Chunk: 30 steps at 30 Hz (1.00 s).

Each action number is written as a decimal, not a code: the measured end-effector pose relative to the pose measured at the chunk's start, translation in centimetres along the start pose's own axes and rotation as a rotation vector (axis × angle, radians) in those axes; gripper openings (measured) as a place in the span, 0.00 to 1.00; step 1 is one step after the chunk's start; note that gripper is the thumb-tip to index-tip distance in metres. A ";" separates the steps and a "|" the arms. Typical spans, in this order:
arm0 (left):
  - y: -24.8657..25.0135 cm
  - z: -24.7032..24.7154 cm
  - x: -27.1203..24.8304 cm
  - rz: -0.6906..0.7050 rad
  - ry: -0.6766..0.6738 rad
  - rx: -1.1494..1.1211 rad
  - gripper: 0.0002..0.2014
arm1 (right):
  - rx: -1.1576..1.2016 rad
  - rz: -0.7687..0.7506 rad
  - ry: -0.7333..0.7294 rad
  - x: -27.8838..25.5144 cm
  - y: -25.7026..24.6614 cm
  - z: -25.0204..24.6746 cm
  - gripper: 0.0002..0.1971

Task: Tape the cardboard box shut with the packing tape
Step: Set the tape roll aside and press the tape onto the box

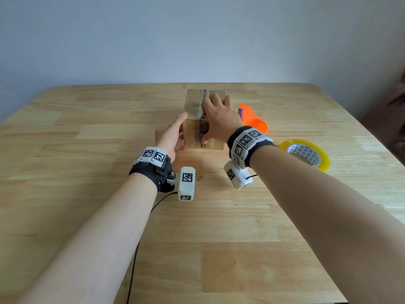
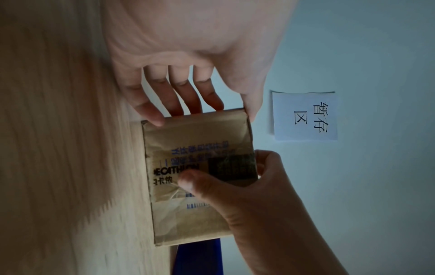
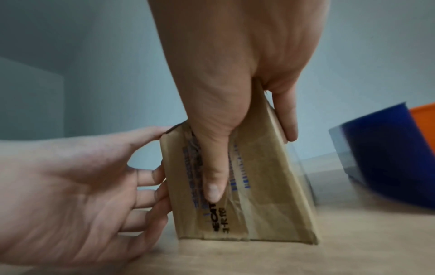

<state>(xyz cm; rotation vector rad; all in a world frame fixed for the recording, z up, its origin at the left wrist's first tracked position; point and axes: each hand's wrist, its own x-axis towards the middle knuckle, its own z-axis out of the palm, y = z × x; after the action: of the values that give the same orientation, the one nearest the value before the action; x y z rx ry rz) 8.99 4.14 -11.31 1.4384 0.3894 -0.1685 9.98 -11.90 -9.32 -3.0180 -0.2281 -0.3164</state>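
A small brown cardboard box (image 1: 192, 99) stands at the middle of the wooden table (image 1: 87, 150), flaps down. Clear tape (image 1: 199, 128) runs along its top seam and down the printed front face (image 3: 235, 223). My left hand (image 1: 171, 134) touches the box's left side with straight fingers (image 2: 183, 100). My right hand (image 1: 219, 119) lies over the top, fingers spread. Its thumb (image 3: 214, 182) presses flat on the tape on the front face. A roll of yellowish packing tape (image 1: 305, 152) lies on the table to the right, behind my right wrist.
An orange and blue plastic object (image 1: 254, 119) lies just right of the box, close to my right fingers. A paper note (image 2: 306, 117) hangs on the wall behind. Bare table (image 1: 197, 238) stretches in front of the box and to its left.
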 end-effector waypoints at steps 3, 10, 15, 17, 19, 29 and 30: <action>-0.1 -0.2 0.1 -0.001 -0.009 -0.002 0.33 | 0.137 -0.068 -0.019 -0.2 1.5 -0.1 0.42; -0.2 -0.1 0.4 -0.008 -0.018 -0.006 0.29 | 0.438 -0.112 -0.026 -0.7 3.9 0.0 0.28; -0.4 0.0 0.5 -0.011 -0.027 -0.013 0.32 | 0.611 -0.063 -0.008 -0.3 4.6 0.0 0.19; -0.5 0.1 0.5 -0.005 -0.025 -0.017 0.32 | 0.697 -0.045 -0.004 -0.6 4.5 0.0 0.20; -0.6 0.1 0.3 0.002 -0.028 -0.028 0.31 | 0.698 -0.046 0.010 -0.9 4.3 0.0 0.21; -0.7 1.2 -1.5 -0.029 0.082 -0.001 0.31 | 0.432 0.107 0.174 -5.3 6.6 -2.3 0.12; -1.0 1.6 -1.9 -0.035 0.088 0.006 0.30 | 0.400 0.184 0.168 -6.1 7.3 -2.4 0.11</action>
<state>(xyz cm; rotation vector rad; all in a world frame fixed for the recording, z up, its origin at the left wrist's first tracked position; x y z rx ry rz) 7.08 2.23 -11.44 1.4489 0.4865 -0.1352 4.81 -20.22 -8.92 -2.5782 0.0025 -0.4449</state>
